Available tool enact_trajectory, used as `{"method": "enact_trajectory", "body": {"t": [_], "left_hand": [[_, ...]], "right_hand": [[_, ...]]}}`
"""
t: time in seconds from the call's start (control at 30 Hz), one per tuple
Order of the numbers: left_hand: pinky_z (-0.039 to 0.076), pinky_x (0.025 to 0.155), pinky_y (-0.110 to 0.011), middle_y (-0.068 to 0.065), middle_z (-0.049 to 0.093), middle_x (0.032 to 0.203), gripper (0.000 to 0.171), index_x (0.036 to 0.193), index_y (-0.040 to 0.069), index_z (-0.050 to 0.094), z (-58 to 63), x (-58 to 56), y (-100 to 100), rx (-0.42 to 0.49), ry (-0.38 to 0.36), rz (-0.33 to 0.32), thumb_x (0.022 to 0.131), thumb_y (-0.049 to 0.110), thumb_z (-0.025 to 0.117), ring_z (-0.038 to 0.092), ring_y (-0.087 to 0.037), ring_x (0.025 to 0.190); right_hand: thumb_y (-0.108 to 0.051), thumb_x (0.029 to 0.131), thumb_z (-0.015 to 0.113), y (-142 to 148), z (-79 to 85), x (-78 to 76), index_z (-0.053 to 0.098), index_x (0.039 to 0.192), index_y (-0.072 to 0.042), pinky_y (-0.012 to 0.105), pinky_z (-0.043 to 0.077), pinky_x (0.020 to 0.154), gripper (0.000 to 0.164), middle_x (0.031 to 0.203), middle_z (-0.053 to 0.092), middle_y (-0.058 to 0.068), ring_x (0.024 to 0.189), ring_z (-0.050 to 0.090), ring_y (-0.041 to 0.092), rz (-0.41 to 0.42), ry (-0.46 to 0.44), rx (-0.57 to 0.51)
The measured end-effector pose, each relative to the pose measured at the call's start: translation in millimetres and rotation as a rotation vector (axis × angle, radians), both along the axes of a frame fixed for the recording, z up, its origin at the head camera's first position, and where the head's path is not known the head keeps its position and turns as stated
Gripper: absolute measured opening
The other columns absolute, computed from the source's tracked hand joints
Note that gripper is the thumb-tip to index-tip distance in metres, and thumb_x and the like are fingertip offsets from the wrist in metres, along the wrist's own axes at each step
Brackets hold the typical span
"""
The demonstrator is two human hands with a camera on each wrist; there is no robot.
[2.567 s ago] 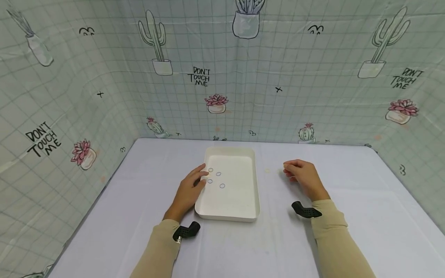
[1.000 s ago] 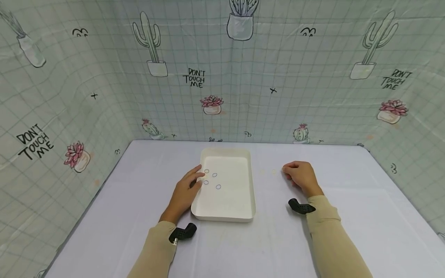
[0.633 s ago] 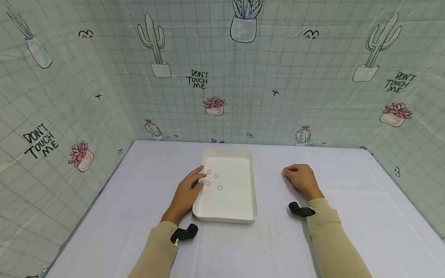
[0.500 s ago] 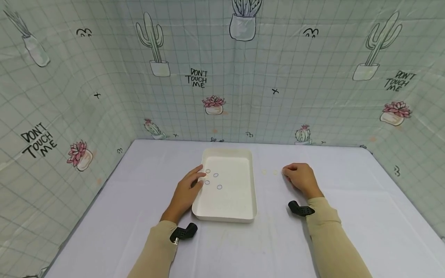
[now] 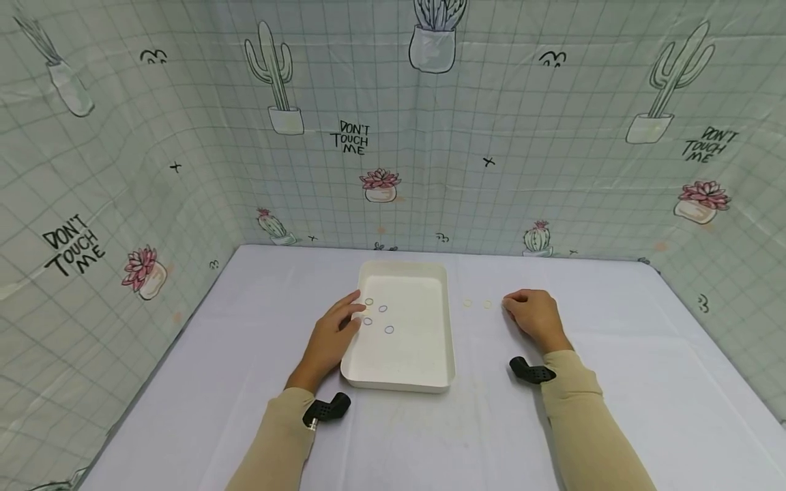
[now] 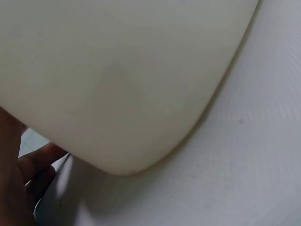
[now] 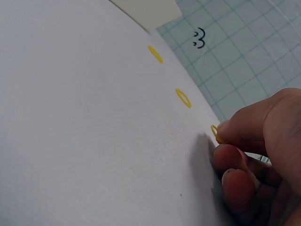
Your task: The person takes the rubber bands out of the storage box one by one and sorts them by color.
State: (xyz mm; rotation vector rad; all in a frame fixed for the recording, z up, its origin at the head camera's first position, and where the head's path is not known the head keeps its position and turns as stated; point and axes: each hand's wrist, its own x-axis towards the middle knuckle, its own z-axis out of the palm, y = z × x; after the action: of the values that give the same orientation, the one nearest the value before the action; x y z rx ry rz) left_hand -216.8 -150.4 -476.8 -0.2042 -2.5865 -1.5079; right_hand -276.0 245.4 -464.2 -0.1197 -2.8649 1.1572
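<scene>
My right hand [image 5: 533, 318] is low over the table, to the right of the white tray [image 5: 399, 368]. Thumb and index finger pinch a small yellow rubber band [image 7: 215, 132] close to the cloth. Two more yellow rubber bands [image 7: 183, 98] lie spaced out between that hand and the tray. My left hand [image 5: 328, 342] holds the tray's left side, a finger reaching over the rim; the left wrist view shows some fingers outside and below the edge. Several thin blue rubber bands [image 5: 389, 329] lie in the tray's left half. Something yellowish by the left fingertips is too small to make out.
A white cloth covers the table [image 5: 491, 436]. Behind and at the sides hangs a grid-patterned curtain [image 5: 454, 191] with cactus drawings, meeting the table's back edge. A black wrist camera [image 5: 531, 370] sits on each forearm.
My right hand has come down from above the table to the cloth. One yellow rubber band lay there before; now two lie apart from the hand. The left hand stays at the tray.
</scene>
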Motion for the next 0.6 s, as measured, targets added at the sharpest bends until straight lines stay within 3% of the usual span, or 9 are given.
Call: {"method": "enact_trajectory", "body": {"t": [0.23,0.33,0.6], "left_hand": [[0.023,0.121,-0.04,0.014,0.044,0.152,0.03,0.129,0.013,0.067,1.2,-0.4,1.5,-0.015,-0.002,0.011,0.101,0.019,0.057,0.032,-0.014,0.146],[0.023,0.121,-0.04,0.013,0.044,0.152,0.03,0.129,0.013,0.068,2.0,-0.9,1.6,-0.018,0.0,0.009,0.101,0.019,0.057,0.032,-0.015,0.146],[0.023,0.121,-0.04,0.012,0.044,0.153,0.031,0.129,0.011,0.068,2.2,0.9,1.1,-0.011,-0.004,0.009,0.101,0.018,0.057,0.032,-0.015,0.146]], "right_hand": [[-0.024,0.098,0.062,0.0,-2.7,0.2,0.075,0.109,-0.002,0.03,0.047,0.057,0.028,0.072,0.066,0.004,0.064,0.058,0.019,-0.009,0.021,-0.001],[-0.025,0.097,0.062,-0.2,-5.2,0.4,0.075,0.109,-0.002,0.031,0.047,0.06,0.028,0.081,0.07,0.007,0.071,0.059,0.021,-0.014,0.03,0.012],[-0.026,0.098,0.061,-1.7,-8.0,0.9,0.075,0.111,-0.002,0.049,0.05,0.086,0.031,0.112,0.07,0.02,0.104,0.061,0.035,-0.001,0.045,0.035]]}}
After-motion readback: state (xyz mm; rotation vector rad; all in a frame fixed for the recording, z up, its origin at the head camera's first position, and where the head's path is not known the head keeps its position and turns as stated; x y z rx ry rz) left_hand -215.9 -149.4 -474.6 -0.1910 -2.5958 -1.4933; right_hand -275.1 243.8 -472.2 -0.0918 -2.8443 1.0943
